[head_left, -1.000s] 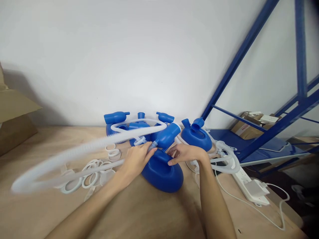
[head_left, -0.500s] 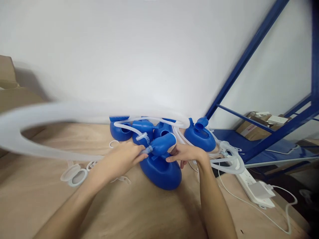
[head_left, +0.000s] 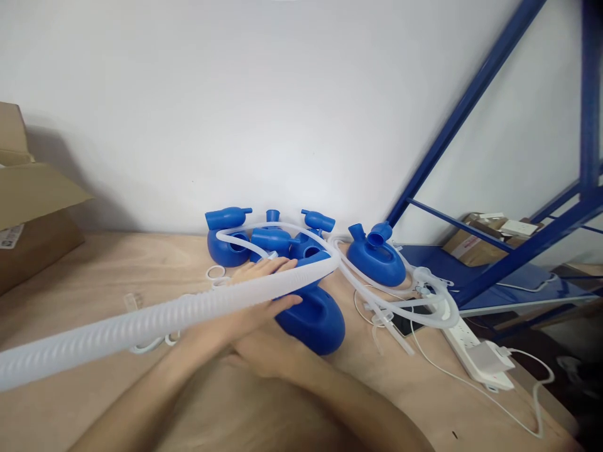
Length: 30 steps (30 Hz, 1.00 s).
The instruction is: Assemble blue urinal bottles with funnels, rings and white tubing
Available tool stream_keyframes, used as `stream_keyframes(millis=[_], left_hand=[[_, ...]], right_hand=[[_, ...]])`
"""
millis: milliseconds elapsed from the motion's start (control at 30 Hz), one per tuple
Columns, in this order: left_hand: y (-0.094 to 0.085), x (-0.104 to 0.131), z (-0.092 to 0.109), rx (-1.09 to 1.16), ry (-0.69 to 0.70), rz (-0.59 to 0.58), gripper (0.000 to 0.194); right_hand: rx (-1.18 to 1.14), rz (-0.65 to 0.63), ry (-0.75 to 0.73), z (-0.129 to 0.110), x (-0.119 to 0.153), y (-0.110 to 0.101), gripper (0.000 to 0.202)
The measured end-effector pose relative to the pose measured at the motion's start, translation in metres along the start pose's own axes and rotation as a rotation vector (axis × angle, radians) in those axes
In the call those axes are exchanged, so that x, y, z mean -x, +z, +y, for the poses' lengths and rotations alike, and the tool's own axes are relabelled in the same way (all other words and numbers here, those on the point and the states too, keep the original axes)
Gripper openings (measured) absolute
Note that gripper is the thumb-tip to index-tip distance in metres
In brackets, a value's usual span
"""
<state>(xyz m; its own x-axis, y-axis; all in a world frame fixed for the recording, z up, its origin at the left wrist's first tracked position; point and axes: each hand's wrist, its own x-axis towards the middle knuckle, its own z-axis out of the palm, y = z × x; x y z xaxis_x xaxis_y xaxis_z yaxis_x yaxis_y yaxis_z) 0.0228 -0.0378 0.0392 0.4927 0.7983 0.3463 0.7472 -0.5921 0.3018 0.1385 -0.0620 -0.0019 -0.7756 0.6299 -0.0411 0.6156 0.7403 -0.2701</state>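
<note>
In front of me a plain white wall (head_left: 264, 94) runs across the whole view, evenly lit, with a soft shadow at its left end. Below it lies my light wooden surface (head_left: 117, 263). At my far left stands an open cardboard box (head_left: 28, 220), its flap raised. To my right a blue metal rack (head_left: 527, 188) leans into view with slanted struts; a brown carton (head_left: 485, 233) rests on its blue shelf (head_left: 509, 282).

Left hand (head_left: 249, 295) and right hand (head_left: 264, 351) hold the blue vessel (head_left: 313, 317); corrugated hose (head_left: 155, 320) crosses the bench (head_left: 94, 276).
</note>
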Motion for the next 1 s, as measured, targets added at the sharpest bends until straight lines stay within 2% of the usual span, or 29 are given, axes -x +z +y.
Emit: stream_keyframes(millis=[67,133,200,267,367,400,467,500,567,600,667,733,833,1000], left_hand=[[0.017,-0.006,0.009,-0.039,0.020,-0.024,0.065],[0.028,-0.013,0.012,-0.096,-0.004,-0.065,0.067],[0.031,-0.018,0.008,-0.146,-0.038,-0.109,0.060],[0.030,-0.021,-0.002,-0.146,-0.023,-0.128,0.055],[0.022,-0.021,-0.022,-0.109,0.059,-0.124,0.052],[0.019,-0.021,-0.027,-0.093,0.075,-0.137,0.052],[0.012,-0.020,-0.036,-0.055,0.087,-0.172,0.052],[0.008,-0.020,-0.038,-0.037,0.086,-0.195,0.053],[0.001,-0.021,-0.039,-0.016,0.068,-0.246,0.055],[-0.002,-0.021,-0.038,-0.010,0.056,-0.269,0.056],[-0.006,-0.021,-0.035,-0.005,0.033,-0.299,0.056],[-0.007,-0.019,-0.031,-0.023,0.009,-0.296,0.058],[-0.002,-0.015,-0.025,-0.070,-0.004,-0.235,0.062],[0.010,-0.011,-0.015,-0.127,-0.050,-0.117,0.057]], right_hand=[[-0.071,0.066,0.069,-0.001,-0.018,0.014,0.047],[-0.085,0.077,0.106,-0.001,-0.027,0.020,0.036],[-0.083,0.066,0.081,0.001,-0.027,0.020,0.028],[-0.062,0.015,-0.022,0.005,-0.017,0.016,0.026],[0.011,-0.137,-0.343,0.015,0.020,-0.009,0.026],[-0.010,-0.156,-0.431,0.020,0.037,-0.023,0.022],[-0.214,-0.110,-0.489,0.035,0.074,-0.057,0.018],[-0.311,0.000,-0.404,0.045,0.091,-0.073,0.021],[-0.506,0.235,-0.060,0.070,0.118,-0.101,0.034],[-0.599,0.382,0.088,0.085,0.126,-0.109,0.037],[-0.740,0.591,0.223,0.115,0.131,-0.115,0.050],[-0.808,0.640,0.221,0.143,0.121,-0.108,0.061],[-0.770,0.616,0.248,0.165,0.092,-0.089,0.054],[-0.695,0.632,0.283,0.158,0.048,-0.062,0.033]])
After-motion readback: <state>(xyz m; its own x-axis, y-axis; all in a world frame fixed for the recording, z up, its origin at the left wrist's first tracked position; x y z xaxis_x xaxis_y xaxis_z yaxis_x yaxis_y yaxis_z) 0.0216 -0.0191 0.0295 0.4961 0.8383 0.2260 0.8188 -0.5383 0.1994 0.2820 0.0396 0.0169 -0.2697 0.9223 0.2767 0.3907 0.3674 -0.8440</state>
